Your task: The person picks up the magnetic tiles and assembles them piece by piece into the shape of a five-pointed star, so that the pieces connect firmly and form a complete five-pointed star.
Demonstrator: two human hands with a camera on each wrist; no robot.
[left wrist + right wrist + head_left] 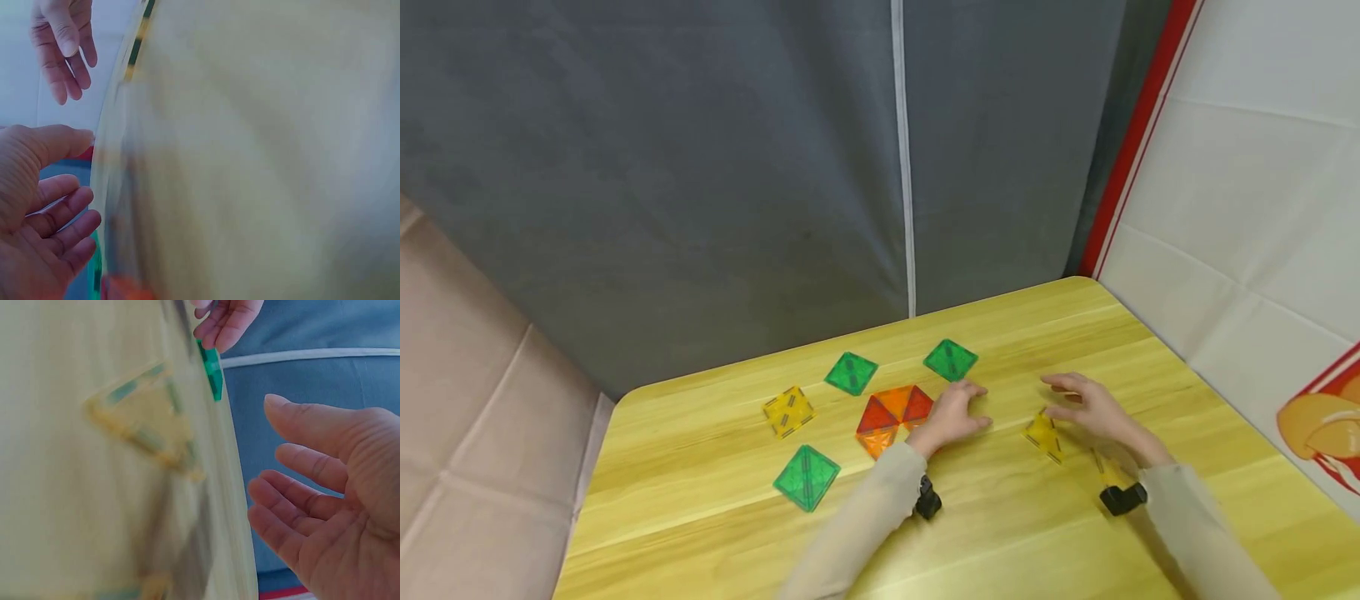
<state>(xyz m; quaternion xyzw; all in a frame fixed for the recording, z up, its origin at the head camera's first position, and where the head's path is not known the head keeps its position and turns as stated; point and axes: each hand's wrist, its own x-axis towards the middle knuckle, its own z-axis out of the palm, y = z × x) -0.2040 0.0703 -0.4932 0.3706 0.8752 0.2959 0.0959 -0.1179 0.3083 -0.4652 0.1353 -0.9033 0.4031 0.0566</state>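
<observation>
Yellow triangle [1043, 437] sits between hands, right [1093, 410] nearer, left [951, 418] well off; both loosely spread, holding nothing

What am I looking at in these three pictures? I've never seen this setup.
There is no machine: the left grip and the right grip are a person's bare hands. The wide picture comes from a camera worn on the head; the other two come from the wrist cameras, each looking at its hand's work. On the table are green tiles, yellow tiles and a cluster of red and orange triangles. The left grip partly hides that cluster in the wide picture; the right grip is near a yellow triangle. Both are open, holding nothing.
</observation>
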